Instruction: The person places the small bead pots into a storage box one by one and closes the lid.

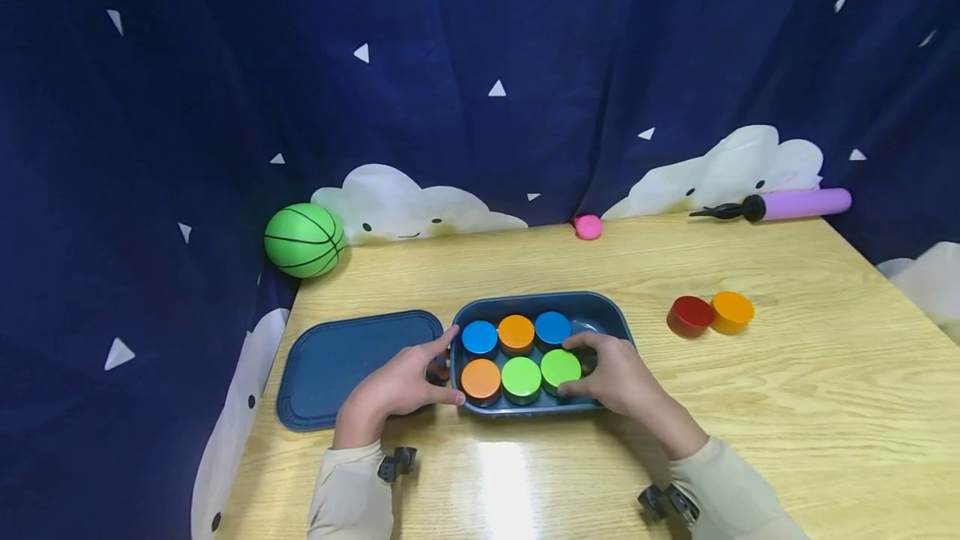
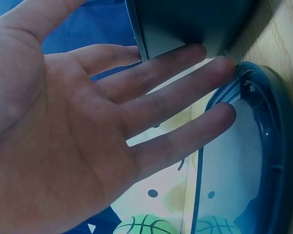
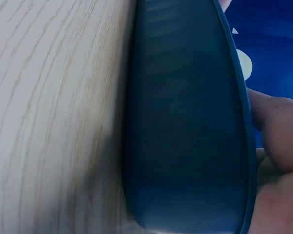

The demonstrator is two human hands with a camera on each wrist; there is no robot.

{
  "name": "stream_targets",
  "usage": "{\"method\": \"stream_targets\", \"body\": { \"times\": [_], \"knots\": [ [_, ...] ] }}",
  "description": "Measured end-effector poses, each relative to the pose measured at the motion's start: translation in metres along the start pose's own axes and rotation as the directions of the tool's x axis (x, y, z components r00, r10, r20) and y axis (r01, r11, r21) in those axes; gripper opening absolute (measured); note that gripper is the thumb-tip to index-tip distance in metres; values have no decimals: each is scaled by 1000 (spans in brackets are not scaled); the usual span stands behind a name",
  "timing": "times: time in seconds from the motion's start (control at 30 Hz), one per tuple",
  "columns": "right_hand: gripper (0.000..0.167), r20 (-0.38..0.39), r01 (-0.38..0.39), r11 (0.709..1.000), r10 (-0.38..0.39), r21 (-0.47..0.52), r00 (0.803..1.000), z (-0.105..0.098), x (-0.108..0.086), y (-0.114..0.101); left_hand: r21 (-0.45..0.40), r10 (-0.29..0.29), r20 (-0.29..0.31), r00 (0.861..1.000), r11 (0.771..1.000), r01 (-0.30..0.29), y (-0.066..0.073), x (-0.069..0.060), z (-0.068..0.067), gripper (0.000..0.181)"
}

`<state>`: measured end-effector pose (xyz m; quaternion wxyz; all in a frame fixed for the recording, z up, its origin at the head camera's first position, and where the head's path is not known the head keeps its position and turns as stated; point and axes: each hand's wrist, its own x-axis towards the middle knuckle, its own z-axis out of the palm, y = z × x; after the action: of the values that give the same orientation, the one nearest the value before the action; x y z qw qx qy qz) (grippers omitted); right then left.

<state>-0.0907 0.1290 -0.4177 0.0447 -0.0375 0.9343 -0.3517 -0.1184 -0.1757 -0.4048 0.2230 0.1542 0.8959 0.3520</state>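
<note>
A dark blue rectangular box (image 1: 540,302) with rounded corners holds several thick round discs in two rows. Blue, orange and blue ones form the back row; an orange disc (image 1: 481,378) and two green ones form the front row. My right hand (image 1: 618,373) reaches over the box's right side, pinching the rightmost green disc (image 1: 561,369) between thumb and index finger. At the box's left end my left hand (image 1: 405,377) rests its thumb and index fingertips on the rim. Its other fingers stretch out straight in the left wrist view, beside the box wall (image 2: 185,24).
The dark blue lid (image 1: 352,365) lies flat left of the box. To the right stand a red disc (image 1: 689,316) and an orange-yellow disc (image 1: 732,312). Farther back are a green ball (image 1: 304,240), a pink round object (image 1: 588,227) and a purple hand pump (image 1: 798,204).
</note>
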Motion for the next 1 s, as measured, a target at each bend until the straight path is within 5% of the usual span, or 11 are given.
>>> {"method": "stream_targets", "body": {
  "times": [0.27, 0.47, 0.63, 1.0],
  "knots": [
    [38, -122, 0, 969, 31, 247, 992, -13, -7, 7, -4, 10, -6, 1000, 1000, -10, -1, -1, 0, 100],
    [32, -316, 15, 943, 97, 333, 944, -34, -13, 27, -5, 3, -6, 1000, 1000, -3, 0, -1, 1, 101],
    [32, -434, 17, 943, 137, 333, 891, -51, -17, 51, -1, -7, -8, 1000, 1000, 7, 0, -1, 1, 101],
    [49, -446, -144, 952, 256, 270, 858, -77, -26, 104, -5, -5, -9, 1000, 1000, 5, 0, -2, 0, 101]
  ]
}}
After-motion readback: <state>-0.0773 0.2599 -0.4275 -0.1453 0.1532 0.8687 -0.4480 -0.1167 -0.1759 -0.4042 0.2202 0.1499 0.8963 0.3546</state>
